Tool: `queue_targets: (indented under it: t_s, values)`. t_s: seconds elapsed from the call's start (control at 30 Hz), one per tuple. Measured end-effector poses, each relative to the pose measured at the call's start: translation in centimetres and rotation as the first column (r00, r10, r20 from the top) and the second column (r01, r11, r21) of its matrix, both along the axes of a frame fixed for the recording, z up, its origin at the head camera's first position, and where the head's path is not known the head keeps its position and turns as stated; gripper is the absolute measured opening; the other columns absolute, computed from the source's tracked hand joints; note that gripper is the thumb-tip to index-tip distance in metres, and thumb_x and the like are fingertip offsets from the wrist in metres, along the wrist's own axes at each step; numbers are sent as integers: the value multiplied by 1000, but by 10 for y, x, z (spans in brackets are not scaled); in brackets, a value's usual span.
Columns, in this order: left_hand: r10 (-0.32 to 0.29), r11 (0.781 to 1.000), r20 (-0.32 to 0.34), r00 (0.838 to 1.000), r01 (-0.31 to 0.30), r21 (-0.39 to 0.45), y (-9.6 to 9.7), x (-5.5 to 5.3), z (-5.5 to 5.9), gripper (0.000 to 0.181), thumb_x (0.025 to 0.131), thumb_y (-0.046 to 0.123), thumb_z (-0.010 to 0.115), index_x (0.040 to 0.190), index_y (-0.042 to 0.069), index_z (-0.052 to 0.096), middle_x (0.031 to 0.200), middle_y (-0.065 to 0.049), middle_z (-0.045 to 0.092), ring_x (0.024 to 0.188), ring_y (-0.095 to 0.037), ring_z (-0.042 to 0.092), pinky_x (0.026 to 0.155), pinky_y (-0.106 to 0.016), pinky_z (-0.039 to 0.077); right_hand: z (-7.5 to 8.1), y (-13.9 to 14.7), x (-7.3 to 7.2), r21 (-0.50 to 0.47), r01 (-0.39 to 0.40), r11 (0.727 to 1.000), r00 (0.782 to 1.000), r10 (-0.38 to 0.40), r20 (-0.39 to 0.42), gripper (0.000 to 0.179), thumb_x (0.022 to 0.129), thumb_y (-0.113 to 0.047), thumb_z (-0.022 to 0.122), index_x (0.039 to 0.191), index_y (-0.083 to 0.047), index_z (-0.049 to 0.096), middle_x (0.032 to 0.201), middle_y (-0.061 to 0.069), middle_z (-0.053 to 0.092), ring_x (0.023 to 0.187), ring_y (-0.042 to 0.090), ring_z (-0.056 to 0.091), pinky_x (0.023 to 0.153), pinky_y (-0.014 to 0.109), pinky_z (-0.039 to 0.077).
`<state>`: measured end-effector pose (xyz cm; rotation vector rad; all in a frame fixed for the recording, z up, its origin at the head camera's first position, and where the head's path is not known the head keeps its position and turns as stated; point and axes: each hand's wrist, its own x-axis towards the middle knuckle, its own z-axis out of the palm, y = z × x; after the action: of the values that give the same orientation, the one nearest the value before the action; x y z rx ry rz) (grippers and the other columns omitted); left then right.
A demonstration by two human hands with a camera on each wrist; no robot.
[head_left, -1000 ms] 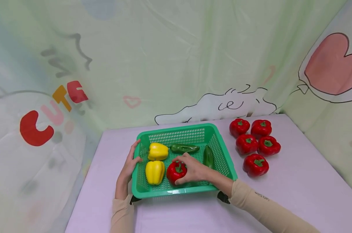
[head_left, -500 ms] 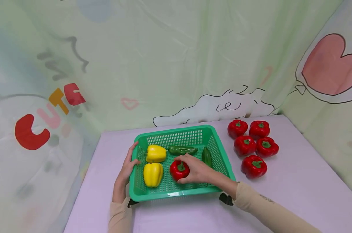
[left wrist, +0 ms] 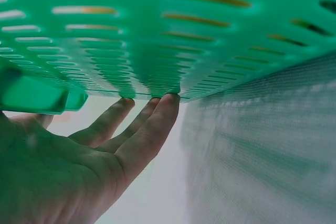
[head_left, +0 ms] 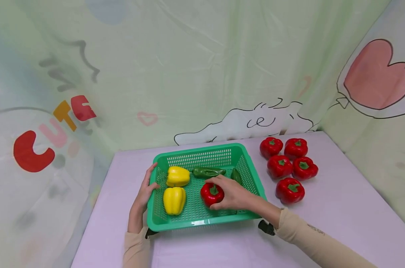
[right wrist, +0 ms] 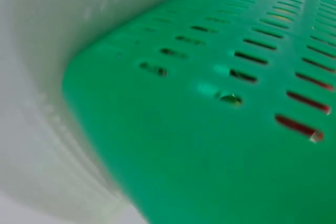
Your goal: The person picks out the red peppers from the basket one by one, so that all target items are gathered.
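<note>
A green plastic basket (head_left: 196, 223) sits on the table in front of me. My left hand (head_left: 144, 194) grips its left side, thumb over the rim; in the left wrist view the left hand's fingers (left wrist: 149, 132) rest against the slotted outside. Inside the basket, my right hand (head_left: 231, 192) holds a red bell pepper (head_left: 209, 194) by its sides, green stem up. To its left lie two yellow bell peppers (head_left: 174, 201), one behind the other. A long green pepper (head_left: 208, 172) lies along the back, and another green pepper (head_left: 236, 176) at the right is partly hidden by my right hand.
Several red bell peppers (head_left: 290, 190) stand grouped on the table right of the basket. The table (head_left: 202, 249) has a pale lilac cover. Printed cloth (head_left: 189, 74) hangs behind and at both sides. The right wrist view shows the basket's slotted wall (right wrist: 199, 145) close up.
My right hand has shifted the red bell pepper rightward inside the basket, away from the yellow ones. My left hand keeps its grip on the basket's side.
</note>
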<state>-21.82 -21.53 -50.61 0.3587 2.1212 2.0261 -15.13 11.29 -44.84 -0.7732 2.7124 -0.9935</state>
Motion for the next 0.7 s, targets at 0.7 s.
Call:
queue_targets:
  t_s: [0.7]
  values:
    - [-12, 1000, -22, 1000, 11, -14, -1, 2, -6, 81, 85, -5, 41, 158, 23, 18, 162, -14, 12, 134, -38, 31, 96, -44, 41, 9, 33, 9, -23, 73, 997, 997, -73, -14, 77, 71, -26, 87, 137, -6, 53, 124, 9, 57, 114, 28, 53, 75, 33, 56]
